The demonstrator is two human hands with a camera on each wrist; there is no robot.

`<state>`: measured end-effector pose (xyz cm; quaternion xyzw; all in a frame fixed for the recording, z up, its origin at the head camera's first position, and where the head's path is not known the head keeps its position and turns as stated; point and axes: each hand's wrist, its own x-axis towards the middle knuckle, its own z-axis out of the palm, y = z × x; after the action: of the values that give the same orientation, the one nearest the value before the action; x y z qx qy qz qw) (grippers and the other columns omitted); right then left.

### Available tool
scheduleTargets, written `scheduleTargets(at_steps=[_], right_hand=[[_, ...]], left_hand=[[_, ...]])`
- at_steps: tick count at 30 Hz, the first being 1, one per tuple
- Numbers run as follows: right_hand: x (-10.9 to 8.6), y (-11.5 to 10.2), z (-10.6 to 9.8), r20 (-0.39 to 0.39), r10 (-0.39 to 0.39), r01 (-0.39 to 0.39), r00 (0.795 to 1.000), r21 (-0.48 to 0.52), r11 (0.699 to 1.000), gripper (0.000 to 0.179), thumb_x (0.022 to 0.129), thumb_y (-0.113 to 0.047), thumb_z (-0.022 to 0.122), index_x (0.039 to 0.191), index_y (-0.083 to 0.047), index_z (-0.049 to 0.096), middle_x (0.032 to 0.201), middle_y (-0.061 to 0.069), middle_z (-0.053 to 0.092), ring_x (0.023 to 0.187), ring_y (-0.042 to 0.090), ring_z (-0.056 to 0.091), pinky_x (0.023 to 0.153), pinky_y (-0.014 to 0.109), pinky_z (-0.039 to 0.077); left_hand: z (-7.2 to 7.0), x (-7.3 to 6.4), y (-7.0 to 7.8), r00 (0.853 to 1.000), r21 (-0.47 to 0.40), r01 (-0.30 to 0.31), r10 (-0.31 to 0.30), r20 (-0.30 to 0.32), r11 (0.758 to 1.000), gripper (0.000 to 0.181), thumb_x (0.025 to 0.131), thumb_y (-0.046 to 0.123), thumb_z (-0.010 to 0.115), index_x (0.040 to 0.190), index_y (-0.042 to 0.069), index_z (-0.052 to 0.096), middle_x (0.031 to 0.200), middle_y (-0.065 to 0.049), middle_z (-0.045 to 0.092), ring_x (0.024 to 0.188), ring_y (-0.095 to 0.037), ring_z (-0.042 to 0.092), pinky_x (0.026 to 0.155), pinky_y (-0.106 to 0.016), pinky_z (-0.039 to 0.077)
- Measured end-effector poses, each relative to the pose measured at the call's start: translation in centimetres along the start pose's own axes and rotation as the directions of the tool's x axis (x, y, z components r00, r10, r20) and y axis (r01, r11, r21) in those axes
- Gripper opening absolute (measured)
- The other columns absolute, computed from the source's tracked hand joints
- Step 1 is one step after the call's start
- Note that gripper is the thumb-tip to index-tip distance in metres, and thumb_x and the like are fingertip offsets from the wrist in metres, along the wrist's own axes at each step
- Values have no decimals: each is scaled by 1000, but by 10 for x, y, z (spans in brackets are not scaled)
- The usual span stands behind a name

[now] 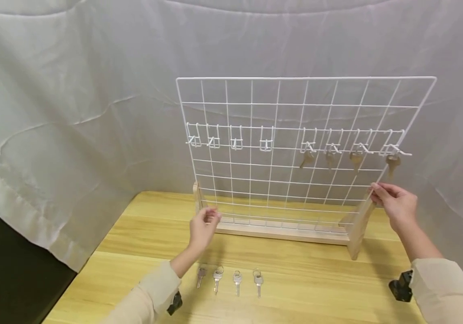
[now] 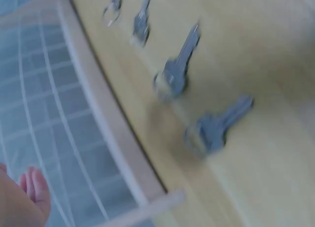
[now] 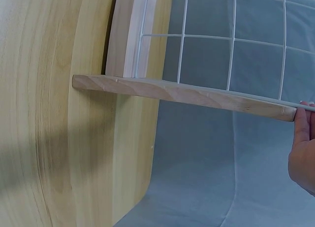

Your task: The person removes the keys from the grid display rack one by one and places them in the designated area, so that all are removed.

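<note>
A white wire grid rack [image 1: 292, 128] stands in a pale wooden base [image 1: 284, 231]. My right hand [image 1: 397, 204] pinches the rack's right edge, just above the top end of the wooden side support [image 3: 197, 100]. Near the lower left corner of the grid is my left hand [image 1: 204, 225], its fingers loosely curled and holding nothing. Below it, several silver keys with small rings, one of them a key [image 1: 218, 279], lie in a row on the table. On the right-hand hooks hang several more keys, the outermost a brass-coloured key [image 1: 392, 163].
White wire hooks [image 1: 236, 143] line the grid; those on its left half carry no keys. The wooden table [image 1: 304, 279] has a grey curtain [image 1: 114, 90] behind and beside it. A dark area [image 1: 8, 256] lies at the lower left, past the table edge.
</note>
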<state>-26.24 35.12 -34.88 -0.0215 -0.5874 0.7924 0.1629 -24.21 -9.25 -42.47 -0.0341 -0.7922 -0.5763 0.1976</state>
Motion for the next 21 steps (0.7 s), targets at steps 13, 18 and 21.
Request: scheduleTargets(at_steps=[13,18,21], right_hand=[[3,-2,-2,4,18,-18,1000,6,1000,16,83,-3,65,73,-13,72,66,-5,71,61,5,68,60,14,55],[3,-2,0,0,24,-24,1000,5,1000,13,81,-5,67,73,-13,72,66,-4,71,62,5,68,61,14,55],[2,-2,0,-8,30,-30,1000,-10,1000,13,81,-5,67,72,-13,72,66,-5,71,61,4,68,60,14,55]], left_hand=[[-49,68,41,969,-159,47,-84,-231,986,31,82,8,68,110,-3,59,107,-20,62,84,-7,55,77,-8,49],[-53,90,52,965,-233,13,-73,-250,972,35,82,5,68,113,-6,57,110,-23,61,83,-1,54,81,-8,47],[-55,100,53,972,-238,17,-72,-223,971,35,83,5,67,114,-6,57,111,-25,61,80,1,54,78,-8,47]])
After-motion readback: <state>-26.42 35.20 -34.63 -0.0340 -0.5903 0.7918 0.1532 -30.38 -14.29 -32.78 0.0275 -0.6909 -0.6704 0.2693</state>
